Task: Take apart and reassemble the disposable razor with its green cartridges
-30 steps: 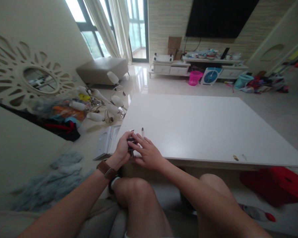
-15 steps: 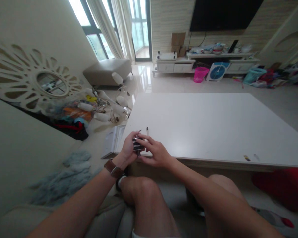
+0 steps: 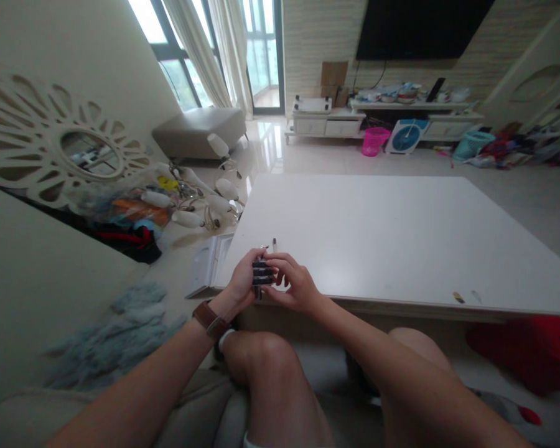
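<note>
My left hand (image 3: 241, 278) is wrapped around a small black object of stacked layers (image 3: 262, 272) with shiny edges and a short dark stem below. It is held upright at the near left edge of the white table (image 3: 364, 230). My right hand (image 3: 295, 283) curls around the object's right side, fingertips at its upper edge and thumb near its bottom. Palms and the far side of the object are hidden. Just beyond the hands, a slim pen-like thing with a dark end (image 3: 274, 243) lies on the table.
Two small slips (image 3: 458, 297) lie near the table's front edge at right. Left of the table are an open white box (image 3: 200, 270) and a lamp with several white shades (image 3: 221, 203). A red item (image 3: 527, 348) sits below the table's right front.
The fingers of my right hand have drawn back from the front of the black object to its right side, so its dark layers show more. My left hand keeps its hold.
</note>
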Demonstrator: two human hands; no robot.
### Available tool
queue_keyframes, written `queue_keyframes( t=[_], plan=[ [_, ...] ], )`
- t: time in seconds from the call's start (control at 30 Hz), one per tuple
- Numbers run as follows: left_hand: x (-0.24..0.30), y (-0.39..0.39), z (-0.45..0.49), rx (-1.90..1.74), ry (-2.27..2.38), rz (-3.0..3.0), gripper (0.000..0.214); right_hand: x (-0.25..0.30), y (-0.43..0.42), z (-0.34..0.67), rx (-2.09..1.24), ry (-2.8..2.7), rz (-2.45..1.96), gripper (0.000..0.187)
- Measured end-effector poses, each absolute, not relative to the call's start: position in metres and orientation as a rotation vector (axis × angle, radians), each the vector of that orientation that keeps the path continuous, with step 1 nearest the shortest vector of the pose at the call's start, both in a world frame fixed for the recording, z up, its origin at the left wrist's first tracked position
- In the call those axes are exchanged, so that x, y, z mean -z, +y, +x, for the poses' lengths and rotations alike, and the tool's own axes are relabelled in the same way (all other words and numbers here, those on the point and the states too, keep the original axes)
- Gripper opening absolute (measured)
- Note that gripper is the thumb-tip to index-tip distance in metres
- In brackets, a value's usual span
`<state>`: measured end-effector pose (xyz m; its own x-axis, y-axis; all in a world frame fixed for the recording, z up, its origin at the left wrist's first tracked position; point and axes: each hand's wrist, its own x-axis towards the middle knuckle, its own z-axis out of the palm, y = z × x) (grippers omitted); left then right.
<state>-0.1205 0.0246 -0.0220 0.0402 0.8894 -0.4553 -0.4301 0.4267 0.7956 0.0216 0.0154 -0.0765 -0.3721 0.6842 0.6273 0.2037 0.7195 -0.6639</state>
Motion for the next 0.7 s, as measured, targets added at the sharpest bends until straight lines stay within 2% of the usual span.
queue_keyframes(
  t=[0.7],
  plan=[
    [0.0232,0.0274,-0.1210,-1.100,1.177,0.538,0.020,0.0803,0.0196,0.0228,-0.584,-1.924,-0.755,0.040]
  ],
)
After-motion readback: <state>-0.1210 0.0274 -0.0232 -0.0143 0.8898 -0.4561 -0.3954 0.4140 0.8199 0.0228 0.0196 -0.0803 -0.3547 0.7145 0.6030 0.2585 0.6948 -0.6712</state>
